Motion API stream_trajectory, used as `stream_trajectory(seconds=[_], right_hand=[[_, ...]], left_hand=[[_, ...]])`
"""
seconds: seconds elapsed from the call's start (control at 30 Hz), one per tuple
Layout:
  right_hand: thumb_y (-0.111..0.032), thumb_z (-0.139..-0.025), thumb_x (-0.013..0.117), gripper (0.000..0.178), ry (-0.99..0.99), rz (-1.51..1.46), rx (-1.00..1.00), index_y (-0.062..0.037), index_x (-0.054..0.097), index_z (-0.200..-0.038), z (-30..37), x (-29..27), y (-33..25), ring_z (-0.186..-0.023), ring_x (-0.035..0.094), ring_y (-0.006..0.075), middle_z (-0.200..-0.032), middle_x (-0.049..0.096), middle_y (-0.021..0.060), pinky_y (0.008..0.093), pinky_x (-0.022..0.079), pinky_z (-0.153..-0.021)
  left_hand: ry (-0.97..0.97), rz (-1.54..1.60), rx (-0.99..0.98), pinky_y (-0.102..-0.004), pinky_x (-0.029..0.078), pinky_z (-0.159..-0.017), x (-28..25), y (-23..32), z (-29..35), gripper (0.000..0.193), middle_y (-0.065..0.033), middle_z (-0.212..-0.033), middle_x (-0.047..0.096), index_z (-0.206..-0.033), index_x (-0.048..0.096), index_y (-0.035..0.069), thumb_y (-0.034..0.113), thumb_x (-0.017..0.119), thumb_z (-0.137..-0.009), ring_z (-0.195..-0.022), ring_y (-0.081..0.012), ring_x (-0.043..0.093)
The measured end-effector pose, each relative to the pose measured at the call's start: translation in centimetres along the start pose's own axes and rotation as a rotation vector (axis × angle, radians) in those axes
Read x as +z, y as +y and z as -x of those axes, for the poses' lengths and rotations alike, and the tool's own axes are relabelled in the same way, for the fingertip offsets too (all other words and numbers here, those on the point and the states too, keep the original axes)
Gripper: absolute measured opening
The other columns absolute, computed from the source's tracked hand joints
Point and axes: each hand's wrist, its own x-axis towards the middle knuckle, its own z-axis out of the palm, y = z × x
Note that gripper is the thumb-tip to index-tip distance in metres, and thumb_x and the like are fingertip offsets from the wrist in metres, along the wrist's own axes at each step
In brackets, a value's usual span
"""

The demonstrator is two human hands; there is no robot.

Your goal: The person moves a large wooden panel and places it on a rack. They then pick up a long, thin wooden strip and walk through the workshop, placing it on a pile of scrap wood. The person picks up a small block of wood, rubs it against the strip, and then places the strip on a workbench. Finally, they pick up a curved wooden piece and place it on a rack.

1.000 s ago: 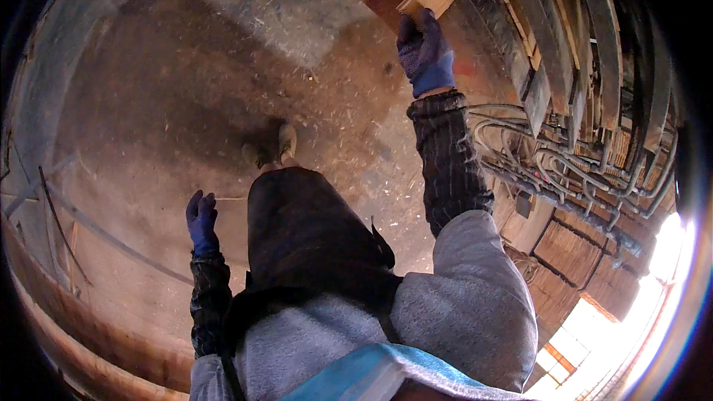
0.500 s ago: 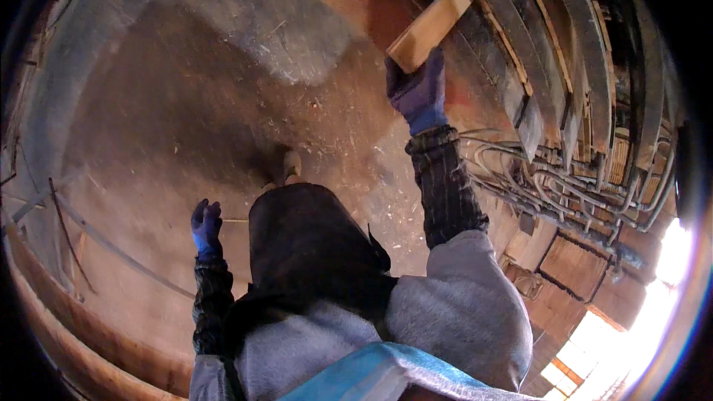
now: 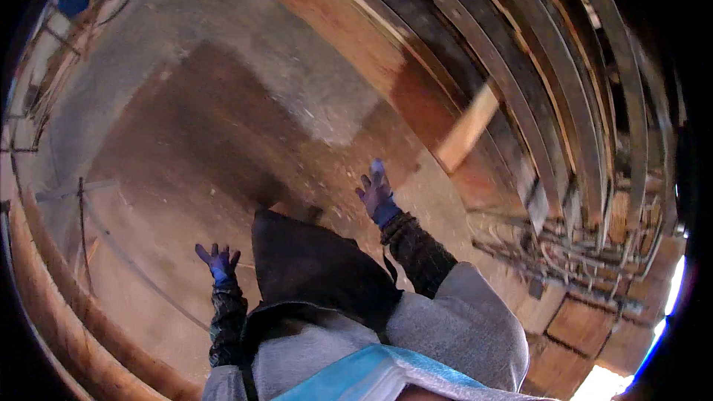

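My right hand (image 3: 376, 191), in a purple-blue glove, is held out over the floor with its fingers apart and nothing in it. To its right, a pale wooden board (image 3: 468, 128) lies slantwise, its far end in the gap of a stack of long layered slabs (image 3: 520, 104). A stretch of bare air lies between hand and board. My left hand (image 3: 218, 261), gloved alike, hangs at the left of my dark apron (image 3: 316, 263) with spread fingers, holding nothing.
Hoses and pipes (image 3: 572, 252) crowd the near end of the slab stack. Square brown panels (image 3: 583, 324) lie at the lower right. A curved wooden edge (image 3: 82, 312) runs along the lower left, beside a thin metal rod (image 3: 83, 230). Dusty floor (image 3: 215, 119) spreads ahead, with scattered scraps.
My right hand has let go of the wooden board and drawn back toward my body. The board stays at the stack. My left hand's fingers have spread, and the view has shifted.
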Motion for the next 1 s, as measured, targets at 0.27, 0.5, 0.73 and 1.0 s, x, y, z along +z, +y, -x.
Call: stream_trajectory(seconds=[0.27, 0.5, 0.73, 1.0], right_hand=[[-0.044, -0.086, 0.054, 0.069, -0.232, 0.678, -0.473, -0.0010, 0.033, -0.135, -13.3, 25.6, 0.4, -0.124, 0.040, 0.0260, -0.133, 0.042, 0.0166, 0.0364, 0.029, -0.103], [-0.037, -0.081, 0.063, 0.069, -0.137, 0.789, -0.576, -0.0006, 0.035, -0.133, -14.5, 48.3, -7.8, -0.121, 0.042, 0.0277, -0.132, 0.043, 0.0180, 0.0374, 0.034, -0.100], [-0.032, -0.084, 0.059, 0.062, 0.088, 0.969, -0.987, -0.0016, 0.035, -0.133, -27.9, 58.6, -20.5, -0.120, 0.043, 0.0256, -0.132, 0.043, 0.0156, 0.0372, 0.038, -0.096], [-0.012, -0.085, 0.058, 0.050, -0.123, 0.874, -0.786, 0.0014, 0.040, -0.130, -39.0, 77.7, -25.7, -0.116, 0.044, 0.0194, -0.131, 0.043, 0.0116, 0.0297, 0.039, -0.096]], left_hand=[[0.213, 0.102, 0.009, -0.0481, 0.036, -0.090, -12.3, 8.7, -13.5, 0.069, -0.0110, -0.143, 0.028, -0.141, 0.007, 0.028, 0.021, 0.049, -0.087, -0.117, -0.0264, 0.043], [0.196, 0.118, 0.097, -0.0470, 0.035, -0.091, -9.1, 30.0, -26.1, 0.069, -0.0069, -0.119, 0.047, -0.141, 0.020, 0.015, 0.021, 0.058, -0.083, -0.105, -0.0215, 0.046], [-0.111, -0.292, 0.470, -0.0389, 0.038, -0.094, -2.1, 43.4, -50.1, 0.061, -0.0078, -0.125, 0.050, -0.131, 0.039, 0.012, 0.023, 0.065, -0.077, -0.116, -0.0257, 0.044], [0.032, 0.130, 0.514, -0.0205, 0.036, -0.050, 15.9, 65.7, -49.3, 0.020, 0.0042, -0.070, 0.048, -0.103, 0.054, 0.010, 0.018, 0.058, -0.084, -0.058, -0.0059, 0.041]])
